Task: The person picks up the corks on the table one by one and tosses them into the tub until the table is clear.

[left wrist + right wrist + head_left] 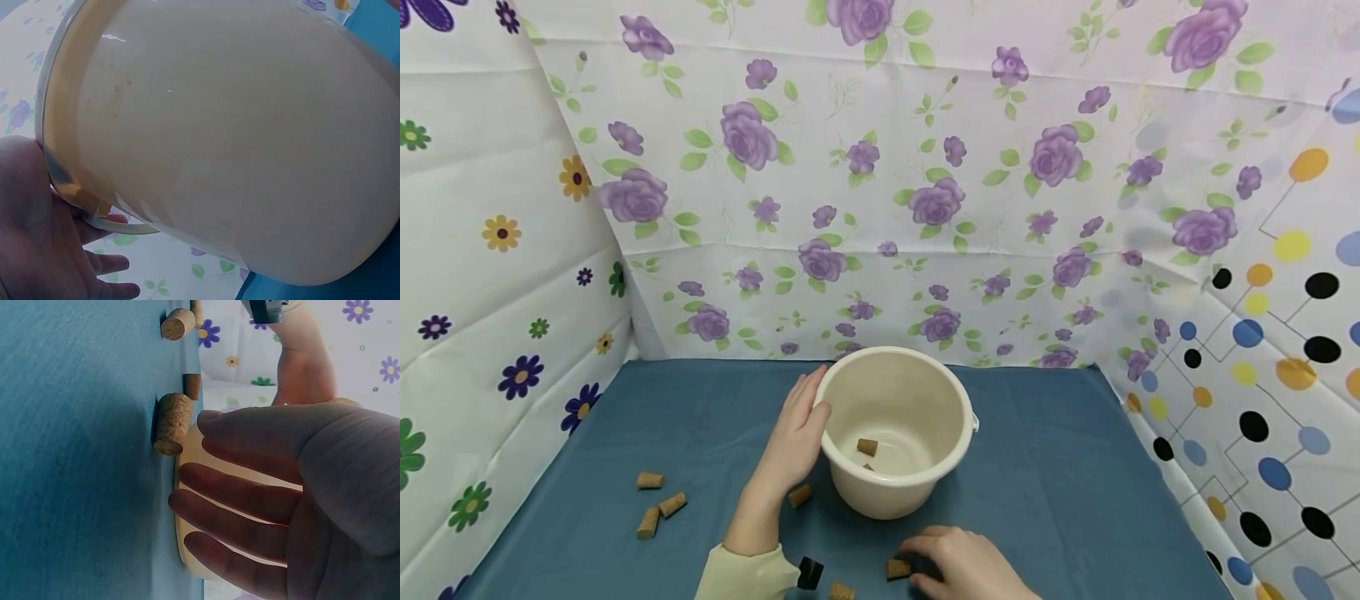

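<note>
A cream bucket (895, 496) stands upright on the table with a cork (867, 447) and part of another inside it. Against the left side of its rim rests my left hand (797, 433), fingers extended; in the left wrist view that hand (37, 231) lies at the rim near the bucket's handle (128, 228). My right hand (966, 562) is just right of a cork (898, 569) in front of the bucket. The right wrist view has this cork (173, 424) by the thumb tip of my right hand (300, 481), its fingers apart and gripping nothing.
Several corks lie on the blue cloth (1060, 467): one cork (801, 496) beside the bucket, one cork (842, 591) at the near edge, and a group with a cork (672, 504) at left. Patterned curtains (880, 208) enclose the table's back and sides.
</note>
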Demonstrator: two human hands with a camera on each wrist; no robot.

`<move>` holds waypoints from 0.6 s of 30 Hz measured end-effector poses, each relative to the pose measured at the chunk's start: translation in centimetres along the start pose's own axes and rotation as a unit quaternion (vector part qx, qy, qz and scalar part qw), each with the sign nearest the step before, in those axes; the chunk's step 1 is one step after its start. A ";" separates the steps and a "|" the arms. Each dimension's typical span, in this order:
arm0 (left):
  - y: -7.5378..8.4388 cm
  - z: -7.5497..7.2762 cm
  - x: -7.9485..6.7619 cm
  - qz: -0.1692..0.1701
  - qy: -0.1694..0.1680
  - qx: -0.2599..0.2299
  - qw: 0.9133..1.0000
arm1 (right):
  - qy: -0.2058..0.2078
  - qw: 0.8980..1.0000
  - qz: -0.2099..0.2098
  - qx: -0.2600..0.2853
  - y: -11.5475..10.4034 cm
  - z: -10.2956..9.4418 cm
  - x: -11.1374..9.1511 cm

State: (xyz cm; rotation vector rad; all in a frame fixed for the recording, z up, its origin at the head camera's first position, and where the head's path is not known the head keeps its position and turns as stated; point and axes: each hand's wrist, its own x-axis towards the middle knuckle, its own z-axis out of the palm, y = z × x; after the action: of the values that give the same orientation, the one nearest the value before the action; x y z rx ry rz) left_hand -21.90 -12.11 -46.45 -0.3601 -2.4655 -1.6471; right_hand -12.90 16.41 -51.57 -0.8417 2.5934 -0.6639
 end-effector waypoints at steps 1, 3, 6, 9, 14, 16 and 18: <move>0.0 0.0 0.0 0.001 -0.001 -0.001 1.000 | 0.000 1.000 0.001 0.001 0.0 0.0 0.0; 0.1 0.0 0.0 0.002 -0.003 -0.002 1.000 | -0.002 1.000 0.002 0.001 -0.1 0.1 0.1; 0.1 0.0 0.0 0.005 -0.005 -0.004 1.000 | -0.004 1.000 0.004 0.005 -0.2 0.3 0.3; 0.1 0.0 0.0 0.006 -0.004 -0.004 1.000 | -0.003 1.000 0.002 0.006 -0.3 0.5 0.4; 0.1 0.0 -0.1 0.005 -0.002 -0.005 1.000 | -0.001 1.000 0.006 0.003 -0.2 0.8 0.5; 0.1 0.0 -0.1 0.005 -0.003 -0.005 1.000 | -0.002 1.000 0.008 0.001 -0.2 0.8 0.6; 0.1 0.0 -0.1 0.005 -0.003 -0.004 1.000 | -0.004 1.000 0.009 -0.002 -0.1 0.9 0.7</move>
State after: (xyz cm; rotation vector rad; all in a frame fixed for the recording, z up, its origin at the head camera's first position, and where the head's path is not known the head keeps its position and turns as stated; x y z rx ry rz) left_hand -21.82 -12.06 -46.42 -0.3785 -2.4568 -1.6554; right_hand -12.99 15.57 -52.37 -0.8207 2.5928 -0.6498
